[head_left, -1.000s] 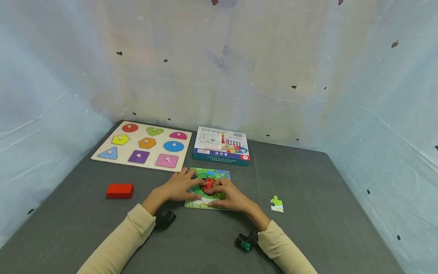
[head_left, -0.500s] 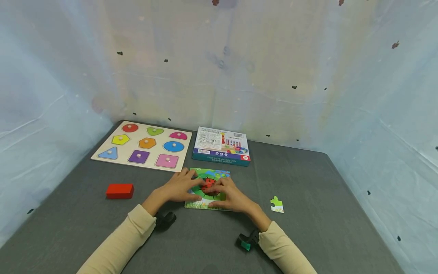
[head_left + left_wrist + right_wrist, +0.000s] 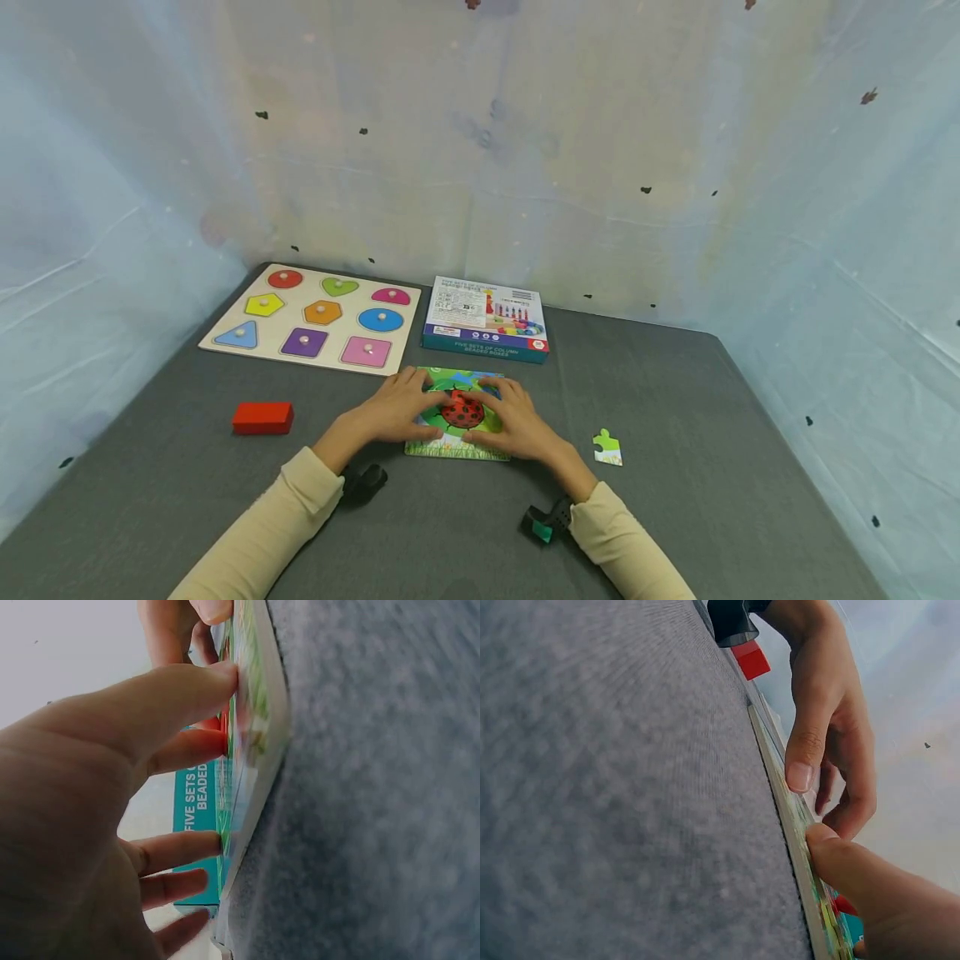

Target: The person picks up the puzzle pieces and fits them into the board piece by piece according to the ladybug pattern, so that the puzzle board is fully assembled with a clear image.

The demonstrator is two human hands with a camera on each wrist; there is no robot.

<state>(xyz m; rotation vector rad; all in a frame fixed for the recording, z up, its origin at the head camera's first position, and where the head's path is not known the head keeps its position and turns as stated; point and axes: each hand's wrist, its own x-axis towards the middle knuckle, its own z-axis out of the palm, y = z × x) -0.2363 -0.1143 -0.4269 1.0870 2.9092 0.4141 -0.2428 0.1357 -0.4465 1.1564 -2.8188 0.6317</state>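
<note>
A small square jigsaw puzzle (image 3: 457,448) with a red ladybug (image 3: 463,412) on green lies flat on the grey table. From its left side my left hand (image 3: 390,410) reaches over it, thumb and fingers spread, with fingertips on the picture. My right hand (image 3: 521,425) rests on the right part, thumb low and fingers arched toward the top. The left wrist view has the left thumb (image 3: 195,686) pressing on the board face. In the right wrist view, the right thumb (image 3: 870,874) touches the board's near edge. A loose green-and-white jigsaw piece (image 3: 609,450) lies to the right.
Behind on the left lies a peg board (image 3: 341,329) with several coloured knobbed shapes. A flat teal-and-white box (image 3: 486,317) stands behind the puzzle. A red block (image 3: 262,418) sits to the left. Pale plastic sheeting (image 3: 480,167) surrounds the table.
The fingers of my right hand have spread and shifted up and right, uncovering more of the ladybug. My left hand has stayed nearly still.
</note>
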